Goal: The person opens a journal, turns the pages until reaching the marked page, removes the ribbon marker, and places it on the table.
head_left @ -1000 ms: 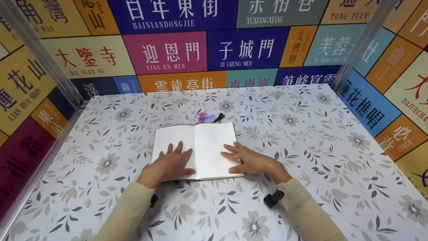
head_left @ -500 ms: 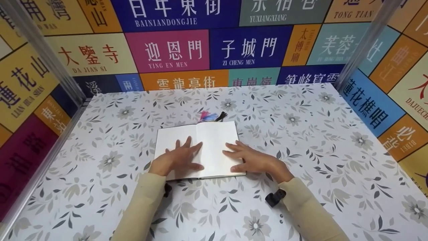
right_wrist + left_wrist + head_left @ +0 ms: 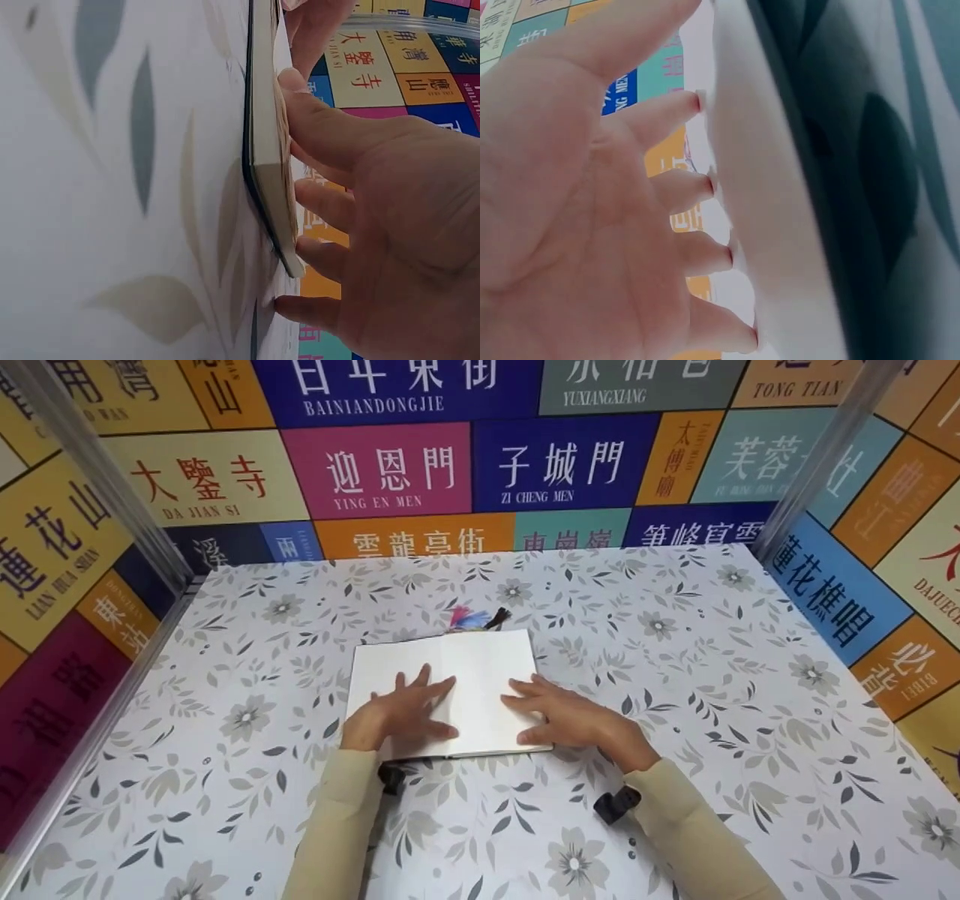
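An open notebook (image 3: 480,690) with blank white pages lies on the table, its dark cover showing along the edges. My left hand (image 3: 405,709) rests on the left page with fingers spread, thumb near the centre fold. In the left wrist view, the fingertips (image 3: 699,102) press on the page. My right hand (image 3: 574,716) lies over the right page's outer edge, fingers spread. In the right wrist view, the thumb (image 3: 296,82) touches the page beside the thick page block (image 3: 266,142), and the little finger reaches past the notebook's corner.
Pink and blue tassels (image 3: 469,619) and a black tassel (image 3: 499,619) stick out beyond the notebook's far edge. A floral cloth (image 3: 675,675) covers the table. Panels with coloured signs (image 3: 375,469) stand at the back and sides, with clear posts at the corners.
My left hand has slid right across the left page toward the fold, its forearm shifting right too. The right hand stays nearly still on the right page.
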The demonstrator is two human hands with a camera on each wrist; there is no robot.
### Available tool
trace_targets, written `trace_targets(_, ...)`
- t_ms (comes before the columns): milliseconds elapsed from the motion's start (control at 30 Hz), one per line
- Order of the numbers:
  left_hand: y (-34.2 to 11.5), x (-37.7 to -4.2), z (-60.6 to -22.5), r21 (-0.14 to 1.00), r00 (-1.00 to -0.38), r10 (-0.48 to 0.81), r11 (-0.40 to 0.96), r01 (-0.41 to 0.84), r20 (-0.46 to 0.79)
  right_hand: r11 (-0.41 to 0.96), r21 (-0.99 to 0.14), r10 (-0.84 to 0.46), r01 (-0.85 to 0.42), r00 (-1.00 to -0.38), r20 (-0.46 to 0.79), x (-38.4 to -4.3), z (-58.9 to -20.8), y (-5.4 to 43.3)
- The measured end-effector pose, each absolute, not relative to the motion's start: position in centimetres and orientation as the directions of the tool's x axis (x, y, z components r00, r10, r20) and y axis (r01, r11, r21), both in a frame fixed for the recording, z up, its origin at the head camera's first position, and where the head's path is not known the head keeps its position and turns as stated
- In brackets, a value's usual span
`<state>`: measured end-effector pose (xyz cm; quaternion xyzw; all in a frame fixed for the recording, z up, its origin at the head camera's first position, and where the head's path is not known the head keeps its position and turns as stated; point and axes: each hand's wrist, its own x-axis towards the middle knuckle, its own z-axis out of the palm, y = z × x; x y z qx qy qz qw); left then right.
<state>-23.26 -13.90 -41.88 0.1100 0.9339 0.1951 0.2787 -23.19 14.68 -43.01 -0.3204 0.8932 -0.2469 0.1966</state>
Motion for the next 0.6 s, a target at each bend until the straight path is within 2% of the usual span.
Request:
trace_targets(167, -14.0, -23.2, -42.0, 0.443, -0.823, 0.306, 0.893, 0.074, -0.478, 0.680, -0.543, -0.659, -0.492, -0.736, -0.158, -22.6, -42.6, 13.8)
trace_targets(400, -13.9, -23.3, -42.3, 0.449, -0.833, 0.309, 0.890, 0.083, -0.459, 0.634, -0.522, -0.719, -0.571, -0.684, -0.125, -22.4, -43.1, 12.9)
trace_targets(600, -13.8, -23.2, -42.2, 0.428, -0.835, 0.309, 0.898, 0.099, -0.455, 0.644, -0.492, -0.724, -0.586, -0.675, -0.143, -22.4, -43.3, 13.0)
